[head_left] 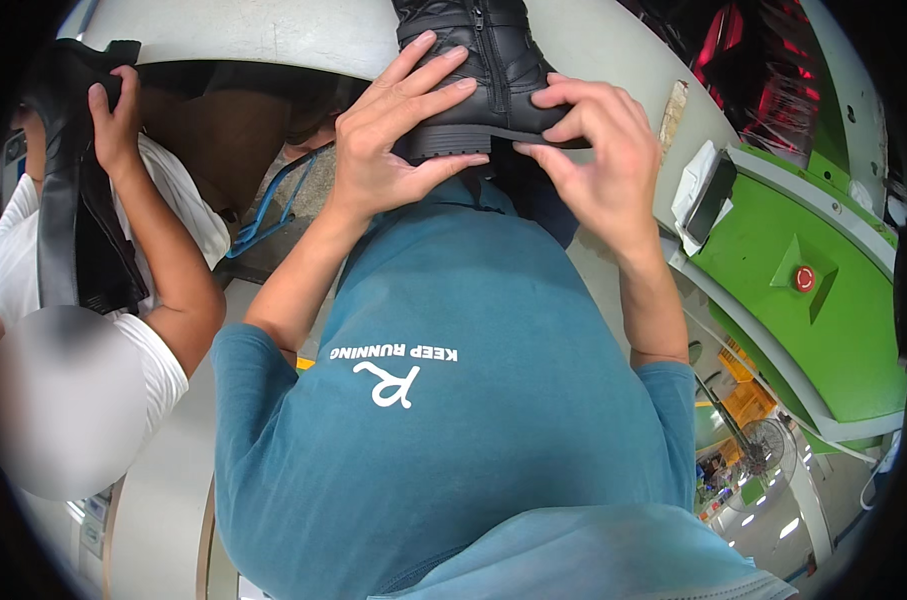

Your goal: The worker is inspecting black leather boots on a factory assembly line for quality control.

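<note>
A black ankle boot [488,85] with a side zipper and a ridged heel is between my two hands at the top middle, in front of the white table. My left hand [383,135] grips it from the left: the fingers lie along the upper and the thumb presses under the heel. On the other side, my right hand [608,140] pinches the boot's edge ahead of the heel, with the thumb beneath the sole and the bent fingers above. The boot's top runs out of the picture, and my right fingers partly cover its front.
At the left a co-worker holds a tall black boot [68,200]. To the right is a green machine [773,300] with a red button [803,278]; a dark flat object [711,200] lies near its edge. The white table [263,35] spans the top; a fan [763,447] is lower right.
</note>
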A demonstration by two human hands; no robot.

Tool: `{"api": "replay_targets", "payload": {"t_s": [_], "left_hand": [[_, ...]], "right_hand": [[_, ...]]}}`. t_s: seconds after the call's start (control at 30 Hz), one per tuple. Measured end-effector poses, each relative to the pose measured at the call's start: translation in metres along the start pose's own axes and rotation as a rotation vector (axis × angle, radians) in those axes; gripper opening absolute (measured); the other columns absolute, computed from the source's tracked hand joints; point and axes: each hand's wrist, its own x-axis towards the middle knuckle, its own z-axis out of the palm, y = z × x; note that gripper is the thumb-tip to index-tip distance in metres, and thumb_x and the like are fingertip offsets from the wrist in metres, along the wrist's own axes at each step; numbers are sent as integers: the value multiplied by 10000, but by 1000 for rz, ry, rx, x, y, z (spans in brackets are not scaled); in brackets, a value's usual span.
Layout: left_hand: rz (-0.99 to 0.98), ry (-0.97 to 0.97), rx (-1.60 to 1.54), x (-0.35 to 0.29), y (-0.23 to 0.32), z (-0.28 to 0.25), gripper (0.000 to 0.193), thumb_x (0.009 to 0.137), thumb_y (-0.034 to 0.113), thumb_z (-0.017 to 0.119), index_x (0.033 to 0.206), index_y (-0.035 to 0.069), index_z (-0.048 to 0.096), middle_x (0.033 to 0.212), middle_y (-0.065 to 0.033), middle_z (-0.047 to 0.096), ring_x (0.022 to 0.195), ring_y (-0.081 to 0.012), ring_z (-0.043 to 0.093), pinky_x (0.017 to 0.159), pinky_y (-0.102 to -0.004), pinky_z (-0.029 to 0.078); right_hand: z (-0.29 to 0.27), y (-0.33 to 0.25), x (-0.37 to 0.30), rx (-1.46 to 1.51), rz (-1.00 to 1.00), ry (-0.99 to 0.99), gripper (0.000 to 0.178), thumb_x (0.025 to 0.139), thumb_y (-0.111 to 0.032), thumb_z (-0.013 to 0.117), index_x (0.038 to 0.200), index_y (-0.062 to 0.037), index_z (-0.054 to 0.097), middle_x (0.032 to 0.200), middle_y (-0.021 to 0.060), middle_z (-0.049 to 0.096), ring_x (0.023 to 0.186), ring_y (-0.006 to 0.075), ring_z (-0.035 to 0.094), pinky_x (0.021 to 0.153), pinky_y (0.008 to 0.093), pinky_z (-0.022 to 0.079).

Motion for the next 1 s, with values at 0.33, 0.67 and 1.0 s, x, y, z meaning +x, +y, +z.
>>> {"api": "replay_targets", "payload": {"t_s": [0.33, 0.67, 1.0], "left_hand": [[22, -150, 148, 27, 12, -18, 654, 709, 311, 1031, 1293, 105, 821, 1492, -118, 747, 1512, -383, 605, 1289, -590, 412], [172, -785, 350, 114, 58, 28, 681, 834, 441, 913, 1279, -16, 672, 1327, -205, 725, 1437, -409, 594, 1308, -673, 295], [185, -704, 260, 116, 51, 32, 561, 866, 456, 889, 1177, 28, 701, 1063, -139, 728, 1173, -320, 710, 1291, -640, 342]], "right_hand": [[-11, 16, 2, 114, -5, 47, 377, 684, -171, 1029, 914, -79, 745, 1142, 33, 833, 1081, 258, 811, 900, 377, 642], [-19, 34, -30, -34, -192, 107, 335, 739, -82, 997, 1001, -35, 793, 1197, 116, 838, 1202, 349, 792, 1042, 463, 648], [-41, 32, -2, 229, 217, -64, 275, 682, -50, 992, 832, -48, 762, 1053, 34, 849, 987, 198, 801, 935, 323, 620]]}}
